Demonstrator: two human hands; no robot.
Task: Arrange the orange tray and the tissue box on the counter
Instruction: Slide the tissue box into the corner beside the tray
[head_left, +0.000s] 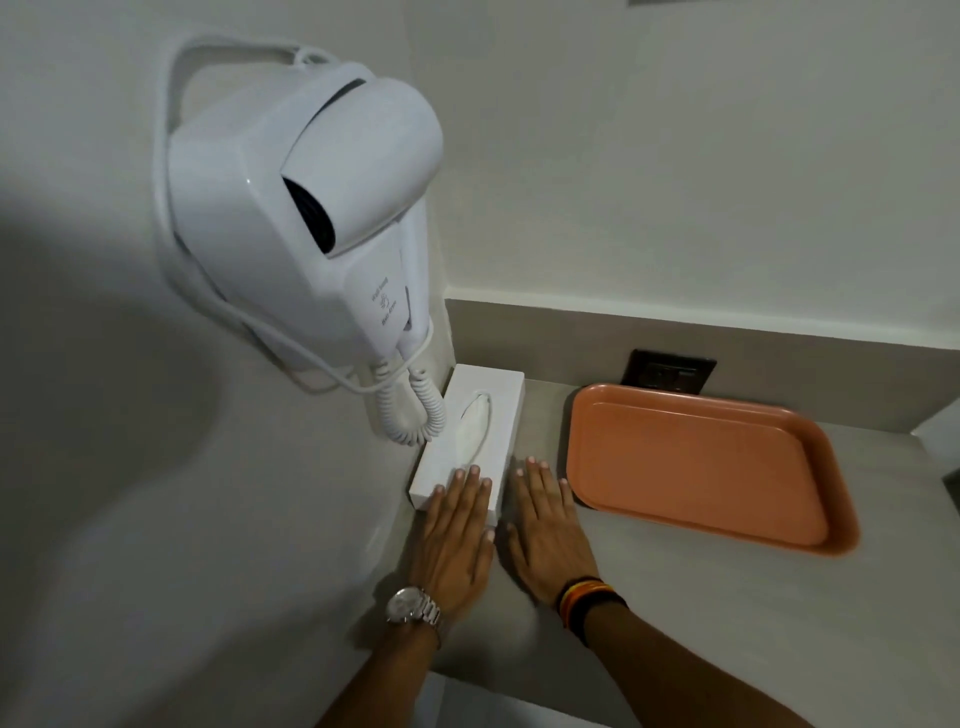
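Note:
A white tissue box (475, 415) lies on the grey counter (675, 597), pushed into the left corner against the wall. My left hand (457, 540) rests flat on the box's near end, fingers stretched out and together. My right hand (548, 530) lies flat on the counter just to the right of the box, in the gap between box and tray, holding nothing. The orange tray (701, 462) sits empty on the counter to the right, its left rim close to my right fingertips.
A white wall-mounted hair dryer (311, 208) hangs on the left wall, its coiled cord (410, 410) dangling beside the tissue box. A dark wall socket (670, 371) sits behind the tray. The counter's front edge runs below my wrists.

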